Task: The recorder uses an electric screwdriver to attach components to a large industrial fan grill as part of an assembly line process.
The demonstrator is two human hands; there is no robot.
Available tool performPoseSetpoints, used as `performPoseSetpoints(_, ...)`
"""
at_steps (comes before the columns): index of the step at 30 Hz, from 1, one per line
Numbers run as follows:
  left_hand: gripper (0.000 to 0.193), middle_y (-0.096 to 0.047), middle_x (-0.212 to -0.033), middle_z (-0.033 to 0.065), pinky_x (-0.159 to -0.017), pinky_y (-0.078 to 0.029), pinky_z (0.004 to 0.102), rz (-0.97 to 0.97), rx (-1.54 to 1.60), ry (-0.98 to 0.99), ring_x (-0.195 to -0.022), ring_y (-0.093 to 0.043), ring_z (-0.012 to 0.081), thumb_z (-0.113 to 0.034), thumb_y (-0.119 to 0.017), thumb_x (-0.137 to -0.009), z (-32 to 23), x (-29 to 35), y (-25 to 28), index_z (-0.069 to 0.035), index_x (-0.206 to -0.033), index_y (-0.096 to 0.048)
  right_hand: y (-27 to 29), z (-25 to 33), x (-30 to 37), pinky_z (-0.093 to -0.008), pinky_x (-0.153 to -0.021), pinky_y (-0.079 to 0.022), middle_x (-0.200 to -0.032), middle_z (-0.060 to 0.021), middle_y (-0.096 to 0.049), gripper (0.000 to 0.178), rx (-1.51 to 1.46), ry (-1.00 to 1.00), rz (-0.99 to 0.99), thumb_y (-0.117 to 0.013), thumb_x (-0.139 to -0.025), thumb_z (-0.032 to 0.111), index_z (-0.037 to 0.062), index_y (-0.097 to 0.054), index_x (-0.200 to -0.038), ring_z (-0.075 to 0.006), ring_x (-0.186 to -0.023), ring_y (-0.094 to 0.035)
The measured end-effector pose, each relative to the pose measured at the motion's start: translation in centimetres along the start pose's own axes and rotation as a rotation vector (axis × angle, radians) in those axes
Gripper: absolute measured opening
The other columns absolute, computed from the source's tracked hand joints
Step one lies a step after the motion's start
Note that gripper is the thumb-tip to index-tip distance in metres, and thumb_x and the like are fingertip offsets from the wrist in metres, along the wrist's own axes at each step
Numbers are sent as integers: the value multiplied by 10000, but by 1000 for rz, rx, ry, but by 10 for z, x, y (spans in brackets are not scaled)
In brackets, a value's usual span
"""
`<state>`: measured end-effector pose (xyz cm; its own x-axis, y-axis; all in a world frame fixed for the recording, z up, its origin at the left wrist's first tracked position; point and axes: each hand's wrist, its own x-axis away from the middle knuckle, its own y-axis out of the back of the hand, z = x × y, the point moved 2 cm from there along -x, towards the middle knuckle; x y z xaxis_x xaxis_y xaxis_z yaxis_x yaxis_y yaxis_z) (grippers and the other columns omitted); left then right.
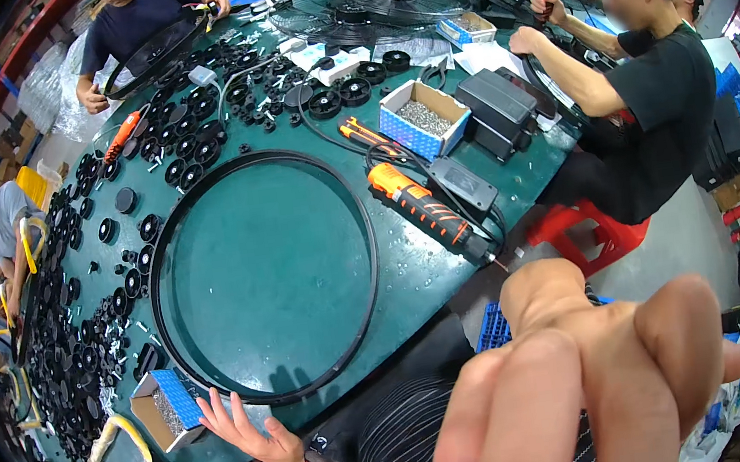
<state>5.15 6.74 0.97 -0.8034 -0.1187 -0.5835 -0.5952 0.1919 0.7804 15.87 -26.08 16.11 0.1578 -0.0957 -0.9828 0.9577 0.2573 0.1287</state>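
Observation:
My left hand is open, palm up and fingers spread, just off the table's near edge. Its fingertips come close to the lower rim of a large black hoop lying flat on the green table. A blue-and-white box of small metal parts sits left of that hand. Very near the camera, my right hand looms large with its fingers bent; the fingertips run out of view, so any grip is hidden. Beyond it, an orange-and-black electric screwdriver rests at the table's right edge, bit toward me.
Black round caps and knobs cover the table's left and back. A box of screws stands beside a black case. Wire fan guards lie at the back. Co-workers sit around; a red stool is right.

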Motion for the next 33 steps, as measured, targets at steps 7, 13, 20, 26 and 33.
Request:
performPoseSetpoints(7,548,-448,-1450,270,-1159,-123,646,-16,35,-3,-1409,-316,500,-425,-353,-1021,-3,-9,-4,-3,-1338,-503,10,23,18,-395,-908,-505,-1095,-143,-650,469,451,525,-198,-551,-963,357,-43,-522,-1206,-276,-978,-619)
performPoseSetpoints(13,548,-391,-1486,293,-1149,-132,670,124,39,-48,-1412,-304,511,-422,-359,-1021,-31,-10,-12,-25,-1380,-476,193,91,-4,-393,-952,-494,-1080,-185,-686,302,1473,-477,-758,-715,-900,267,39,-568,-1033,-274,-1010,-654)
performPoseSetpoints(20,606,-414,-1463,284,-1136,-172,646,5,-40,-39,-1382,-336,493,-491,-389,-997,-30,6,-17,-17,-1358,-497,417,212,137,-431,-900,-473,-1082,-135,-612,545,2891,-1441,-90,-818,-685,296,42,-597,-1114,-318,-1046,-595)
performPoseSetpoints(26,641,-483,-1388,304,-1097,-262,637,-45,-86,40,-1305,-428,491,-543,-452,-972,-26,2,-21,-10,-1316,-544,488,215,173,-485,-959,-442,-1149,-156,-641,523,2737,-1887,-100,-766,-712,254,56,-580,-1159,-326,-1095,-615)
performPoseSetpoints(33,801,-452,-1432,317,-1109,-193,695,90,-130,154,-1364,-357,537,-709,-294,-950,13,26,-48,-69,-1372,-526,501,231,181,-459,-716,-553,-831,-149,-704,145,2838,-1513,-114,-643,-773,123,72,-630,-907,-325,-798,-712)
